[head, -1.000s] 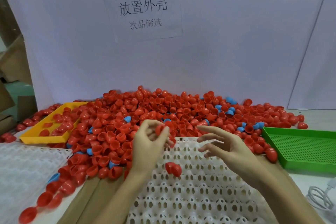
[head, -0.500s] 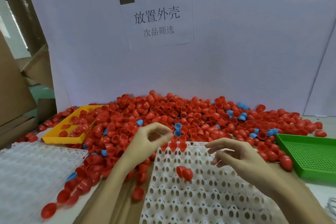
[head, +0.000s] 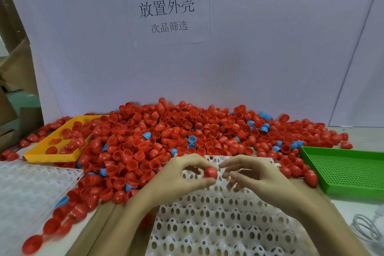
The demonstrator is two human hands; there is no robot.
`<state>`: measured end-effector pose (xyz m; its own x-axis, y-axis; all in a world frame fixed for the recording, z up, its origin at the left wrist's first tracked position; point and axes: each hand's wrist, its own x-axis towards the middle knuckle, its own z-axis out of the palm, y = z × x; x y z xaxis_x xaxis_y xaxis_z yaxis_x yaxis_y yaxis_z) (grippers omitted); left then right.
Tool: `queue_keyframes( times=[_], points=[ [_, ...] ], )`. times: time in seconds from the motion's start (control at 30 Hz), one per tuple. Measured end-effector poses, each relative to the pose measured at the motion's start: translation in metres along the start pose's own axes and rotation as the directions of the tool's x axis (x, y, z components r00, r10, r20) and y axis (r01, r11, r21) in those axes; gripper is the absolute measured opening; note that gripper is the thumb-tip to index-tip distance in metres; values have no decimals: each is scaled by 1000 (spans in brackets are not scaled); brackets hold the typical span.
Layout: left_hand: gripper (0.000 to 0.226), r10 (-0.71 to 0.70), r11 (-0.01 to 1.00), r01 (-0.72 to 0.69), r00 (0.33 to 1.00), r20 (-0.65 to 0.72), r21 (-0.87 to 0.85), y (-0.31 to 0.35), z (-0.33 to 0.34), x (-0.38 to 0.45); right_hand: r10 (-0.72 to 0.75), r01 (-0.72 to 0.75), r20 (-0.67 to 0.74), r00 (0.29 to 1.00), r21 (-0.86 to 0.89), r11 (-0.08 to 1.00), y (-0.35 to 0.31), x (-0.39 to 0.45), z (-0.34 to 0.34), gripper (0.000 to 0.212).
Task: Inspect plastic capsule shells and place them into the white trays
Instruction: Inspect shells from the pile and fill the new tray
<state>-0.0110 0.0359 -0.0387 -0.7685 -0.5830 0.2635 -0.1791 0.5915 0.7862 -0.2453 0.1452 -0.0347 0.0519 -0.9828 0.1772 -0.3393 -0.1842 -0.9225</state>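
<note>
A big heap of red capsule shells (head: 166, 137), with a few blue ones mixed in, covers the back of the table. In front of me lies a white tray (head: 218, 220) with rows of oval holes. Above its far edge my left hand (head: 180, 174) pinches one red shell (head: 211, 173) between thumb and fingertips. My right hand (head: 251, 174) hovers just to the right of that shell, fingers loosely spread and holding nothing. A second white tray (head: 27, 189) lies at the left.
A yellow tray (head: 52, 151) holding a few red shells sits at the back left. A green perforated tray (head: 345, 170) sits at the right. A white cable (head: 367, 228) lies at the right edge. A paper sign hangs on the white backboard.
My left hand has moved right, over the white tray, and now holds a red shell there. The shell that lay on the tray is no longer seen. My right hand stays close by.
</note>
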Motion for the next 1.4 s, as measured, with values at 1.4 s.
queue_keyframes(
  times=[1.4],
  points=[
    [33,4,924,-143,931,-365,-354,9,28,2,-161,163,-38,986,53,985,-12,-5,-3,34]
  ],
)
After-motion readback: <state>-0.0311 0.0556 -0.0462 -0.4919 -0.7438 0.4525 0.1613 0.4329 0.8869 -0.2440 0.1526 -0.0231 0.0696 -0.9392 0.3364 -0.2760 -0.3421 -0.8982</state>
